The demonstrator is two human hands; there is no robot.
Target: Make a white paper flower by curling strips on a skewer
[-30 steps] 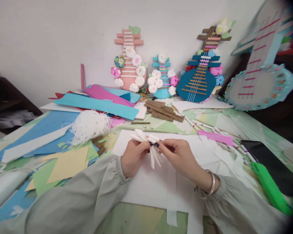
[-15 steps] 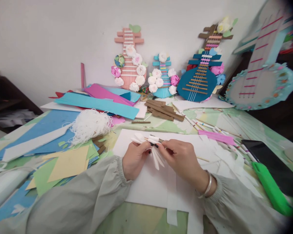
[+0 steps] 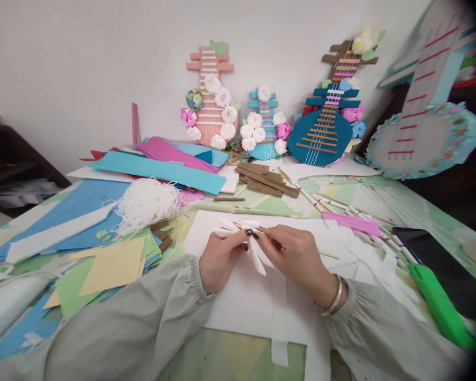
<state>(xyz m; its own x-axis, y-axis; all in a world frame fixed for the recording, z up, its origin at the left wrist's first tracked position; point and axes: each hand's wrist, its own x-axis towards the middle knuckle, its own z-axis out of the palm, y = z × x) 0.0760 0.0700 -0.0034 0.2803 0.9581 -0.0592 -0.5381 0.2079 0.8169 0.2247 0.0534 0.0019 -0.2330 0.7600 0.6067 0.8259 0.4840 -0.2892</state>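
Note:
My left hand is closed, its thumb and fingers pinching a white paper flower with long petals that fan out below and to the left of the fingertips. My right hand meets it from the right. Its thumb and forefinger pinch the same paper flower at its gathered middle, beside the left thumb. A small white tube-like piece shows just above the fingertips. Part of a thin wooden stick emerges behind my right hand; whether that hand holds it I cannot tell. White paper sheets lie under both hands.
At left are a heap of white string and coloured paper pieces. Brown strips lie beyond the hands. Paper lutes, including a dark blue one, stand at the back. A phone and green cutter lie right.
My left thumb has moved up and right over the flower's middle, close to the right fingertips. The petals have turned slightly. Both hands stay in nearly the same place.

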